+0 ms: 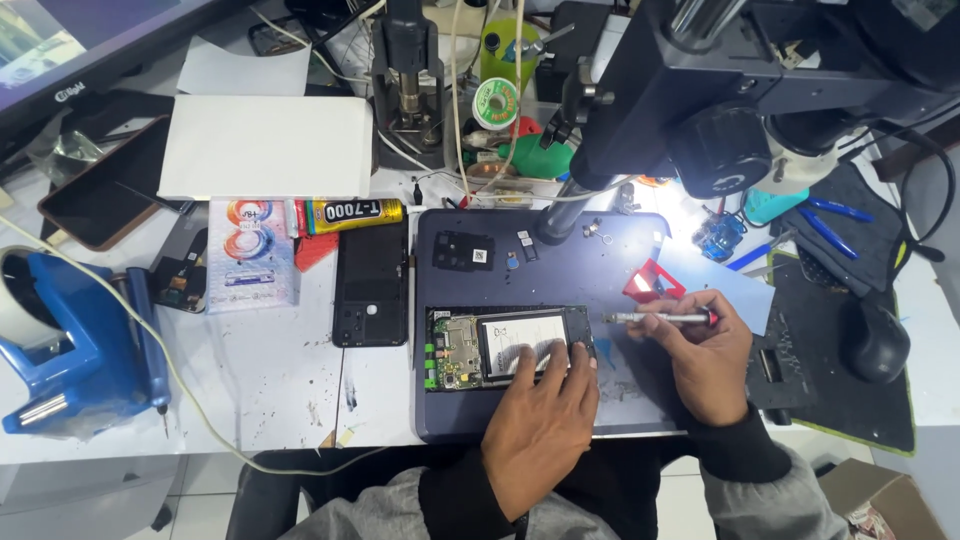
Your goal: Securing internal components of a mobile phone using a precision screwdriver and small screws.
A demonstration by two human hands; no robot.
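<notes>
Opened phone (505, 347): back cover off, lying flat on a dark blue work mat (450, 410) at the near middle of the tabletop (270, 380). Green circuit board exposed at its 9 o'clock end; pale battery panel fills the middle.

Left hand (540, 420): spread flat, fingers pressing on the 3 o'clock end of the phone to steady it. Grips nothing.

Right hand (700, 350): closed around a slim metal screwdriver (655, 318), held level with its tip pointing toward 9 o'clock. Tip sits just off the phone's far 3 o'clock corner, near but not visibly touching.

Step in hand, as judged: working on fasteners or a part at the phone's 3 o'clock edge, with the phone held down. The next move looks to call for a small, steady approach of the tip to that corner while the left hand keeps the phone from sliding.

Relative position: phone lies under the left hand's fingers, and at 9 o'clock of the right hand.

Other items:
- black back cover (371, 285), at 9 o'clock of the mat.
- small black plate (463, 250), on the mat at 12 o'clock of the phone.
- yellow glue tube (352, 212), at 11 o'clock.
- white pad (265, 147), beyond the tube.
- blue tape dispenser (70, 350), far at 9 o'clock.
- microscope (720, 110), overhead at 1 o'clock.
- red pick (648, 283), at 12 o'clock of the right hand.
</notes>
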